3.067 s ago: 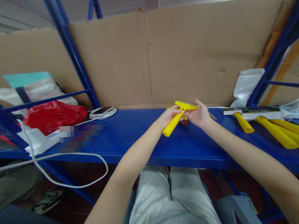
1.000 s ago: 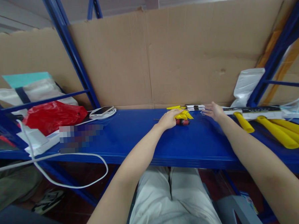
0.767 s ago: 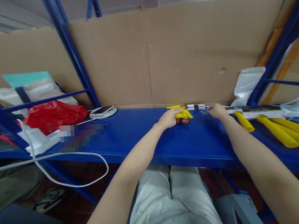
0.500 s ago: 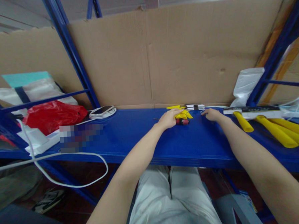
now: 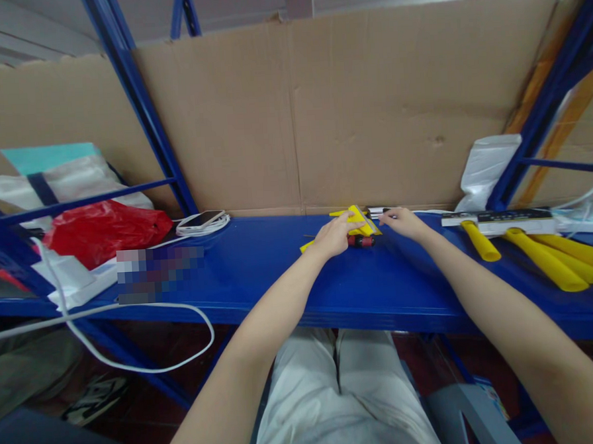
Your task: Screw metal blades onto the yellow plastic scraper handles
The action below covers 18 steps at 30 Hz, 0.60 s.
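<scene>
On the blue metal counter [image 5: 259,270], yellow plastic handles [image 5: 547,258] lie at right. Farther, the left hand [image 5: 334,236] is grasping a yellow plastic wide-headed scraper [image 5: 360,220] above the counter; work on it seems unfinished. The right hand [image 5: 406,223] pinches near it, on what I cannot tell. Behind the handles, marks on a long black-and-white bar [image 5: 518,220] are unreadable

The surface [image 5: 259,270] is blue and smooth. At left rear lies a coiled white cable [image 5: 223,221], a phone [image 5: 204,218] resting on it. Near the middle lies a red-handled screwdriver [image 5: 364,241]; behind it, a small black-and-white stack [image 5: 374,211] shows in part. At right, yellow handles [image 5: 547,262] lie along a long black-and-white box [image 5: 515,221], one overlapping it in view.
</scene>
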### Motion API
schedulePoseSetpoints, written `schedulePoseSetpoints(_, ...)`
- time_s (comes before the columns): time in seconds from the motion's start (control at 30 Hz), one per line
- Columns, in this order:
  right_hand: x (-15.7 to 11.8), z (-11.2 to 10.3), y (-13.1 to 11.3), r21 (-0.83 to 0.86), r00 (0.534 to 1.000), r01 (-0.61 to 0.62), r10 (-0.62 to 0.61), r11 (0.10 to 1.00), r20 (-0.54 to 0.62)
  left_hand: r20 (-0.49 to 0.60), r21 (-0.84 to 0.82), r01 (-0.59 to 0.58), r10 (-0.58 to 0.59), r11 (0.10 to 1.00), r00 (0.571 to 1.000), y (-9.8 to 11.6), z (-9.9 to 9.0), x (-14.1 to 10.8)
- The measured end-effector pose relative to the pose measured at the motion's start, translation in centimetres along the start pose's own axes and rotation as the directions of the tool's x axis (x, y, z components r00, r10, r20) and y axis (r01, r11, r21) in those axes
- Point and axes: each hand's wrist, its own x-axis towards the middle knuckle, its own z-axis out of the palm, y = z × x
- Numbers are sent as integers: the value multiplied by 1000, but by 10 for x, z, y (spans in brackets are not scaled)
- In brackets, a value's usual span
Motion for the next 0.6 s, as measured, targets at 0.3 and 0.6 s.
schedulePoseSetpoints(0.3, -3, 7, -25, 153, 1000, 14, -14, 988, -1, 15, 33, 9, -10, 999, 1000, 2, -3, -1)
schedulePoseSetpoints(0.6, -6, -36, 28, -252, 866, -498, 460, 830, -199, 28, -1, 51, -51, 999, 998, -3, -6, -2)
